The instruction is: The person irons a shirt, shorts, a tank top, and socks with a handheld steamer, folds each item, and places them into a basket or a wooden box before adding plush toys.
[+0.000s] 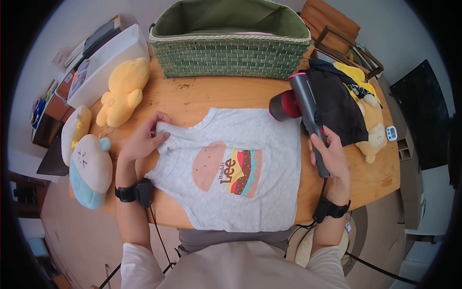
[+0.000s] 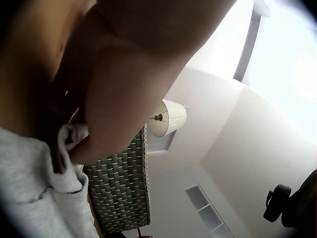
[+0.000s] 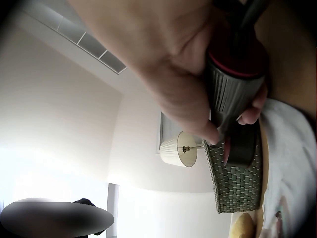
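A light grey sleeveless shirt (image 1: pixel 275 144) with a burger print lies sideways on the wooden table, its hem to the right. My left hand (image 1: pixel 144 138) pinches the shirt at one shoulder; in the left wrist view the fabric (image 2: pixel 67 173) bunches between thumb and fingers. Gripped by its handle in my right hand (image 1: pixel 332 156) is a dark grey hair dryer (image 1: pixel 304 103) with red trim. Its wide nozzle (image 1: pixel 280 105) points left over the shirt's upper right corner. The right wrist view shows my thumb along the ribbed handle (image 3: pixel 230 94) and fingertips coming round behind.
A green woven basket (image 1: pixel 231 55) stands at the back. Plush toys (image 1: pixel 126 89) sit on the left beside a white bin (image 1: pixel 118 58). Dark clothing (image 1: pixel 337 103), a tan plush toy (image 1: pixel 373 130) and a small timer (image 1: pixel 391 133) lie to the right. A cord hangs from the dryer.
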